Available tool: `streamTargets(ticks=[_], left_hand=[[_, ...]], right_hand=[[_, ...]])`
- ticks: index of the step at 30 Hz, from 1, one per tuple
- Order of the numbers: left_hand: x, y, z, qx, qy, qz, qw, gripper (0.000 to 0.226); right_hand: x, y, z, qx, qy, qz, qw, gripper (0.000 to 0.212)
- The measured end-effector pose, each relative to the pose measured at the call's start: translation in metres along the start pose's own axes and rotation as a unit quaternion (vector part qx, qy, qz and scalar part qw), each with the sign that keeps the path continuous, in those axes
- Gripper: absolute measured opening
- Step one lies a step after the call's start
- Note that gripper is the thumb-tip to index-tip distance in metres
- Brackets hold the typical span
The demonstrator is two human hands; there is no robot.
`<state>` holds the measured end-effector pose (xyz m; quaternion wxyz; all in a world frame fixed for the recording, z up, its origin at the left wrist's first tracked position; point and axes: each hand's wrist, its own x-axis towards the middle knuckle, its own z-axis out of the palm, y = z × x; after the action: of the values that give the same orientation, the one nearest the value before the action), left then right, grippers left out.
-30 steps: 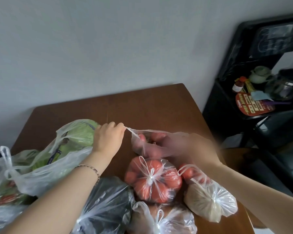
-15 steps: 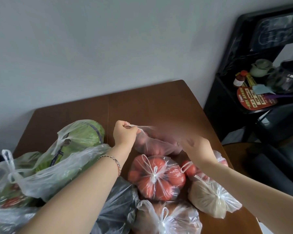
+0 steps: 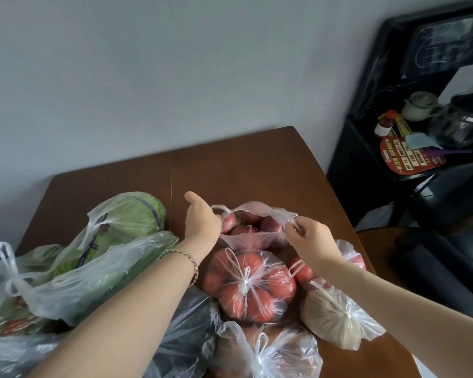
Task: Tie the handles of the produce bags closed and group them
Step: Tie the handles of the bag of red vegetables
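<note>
Now, with the onion bag (image 3: 247, 230) open at the far middle of the table (image 3: 257, 165), just beyond the tied tomato bag (image 3: 247, 286), our right hand (image 3: 310, 237) pinches one handle while we cannot tell whether our left hand (image 3: 202, 223) holds the other, so an uneven pull could tear plastic or spill onions.
</note>
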<state>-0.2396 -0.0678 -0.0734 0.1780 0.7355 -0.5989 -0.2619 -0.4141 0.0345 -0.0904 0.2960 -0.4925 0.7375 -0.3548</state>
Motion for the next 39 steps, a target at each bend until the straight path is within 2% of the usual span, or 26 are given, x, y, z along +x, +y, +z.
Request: streamTargets(ticks=[3,5,8,10,13,17,20,22,24,28,31,33,36,39], left_hand=[[0.002,0.0,-0.01,0.022,0.004,-0.034,0.999,0.044],[0.008,-0.001,-0.017,0.012,-0.044,-0.069,0.997,0.031],[0.011,0.007,-0.029,-0.13,-0.1,-0.133,0.978,0.017],[0.013,0.018,-0.037,-0.199,-0.075,-0.137,0.967,0.022],[0.006,0.025,-0.043,-0.262,-0.065,-0.06,0.961,0.017],[-0.009,0.01,-0.027,-0.303,-0.107,0.054,0.945,0.012],[-0.014,0.004,-0.01,-0.265,-0.108,0.133,0.949,0.013],[-0.019,0.002,0.0,-0.236,-0.104,0.157,0.953,0.024],[-0.025,-0.002,0.012,-0.212,-0.127,0.159,0.956,0.025],[-0.031,-0.009,0.025,-0.192,-0.161,0.116,0.961,0.022],[-0.029,-0.013,0.026,-0.197,-0.168,0.072,0.963,0.018],[-0.028,-0.014,0.024,-0.194,-0.184,0.052,0.962,0.008],[-0.025,-0.017,0.024,-0.177,-0.176,0.012,0.968,0.032],[-0.022,-0.02,0.025,-0.225,-0.213,-0.028,0.95,0.036]], right_hand=[[0.001,-0.002,0.0,0.038,0.009,0.004,0.999,0.033],[0.003,-0.005,-0.003,0.072,0.038,0.006,0.997,0.029],[0.01,-0.012,-0.008,0.122,0.093,0.019,0.988,0.024],[0.014,-0.018,-0.01,0.144,0.122,0.025,0.982,0.02],[0.015,-0.027,-0.011,0.183,0.101,0.001,0.978,0.017],[0.013,-0.029,-0.003,0.241,0.049,-0.01,0.969,0.017],[0.018,-0.029,0.005,0.235,0.037,-0.016,0.971,0.014],[0.022,-0.029,0.012,0.238,0.031,-0.005,0.971,0.015],[0.026,-0.028,0.021,0.224,0.021,0.016,0.974,0.017],[0.031,-0.021,0.038,0.18,-0.045,0.073,0.98,0.024],[0.029,-0.015,0.048,0.23,-0.108,0.147,0.956,0.02],[0.028,-0.012,0.055,0.244,-0.103,0.179,0.948,0.018],[0.025,-0.009,0.061,0.249,-0.092,0.184,0.946,0.015],[0.022,-0.007,0.065,0.24,-0.125,0.172,0.947,0.017]])
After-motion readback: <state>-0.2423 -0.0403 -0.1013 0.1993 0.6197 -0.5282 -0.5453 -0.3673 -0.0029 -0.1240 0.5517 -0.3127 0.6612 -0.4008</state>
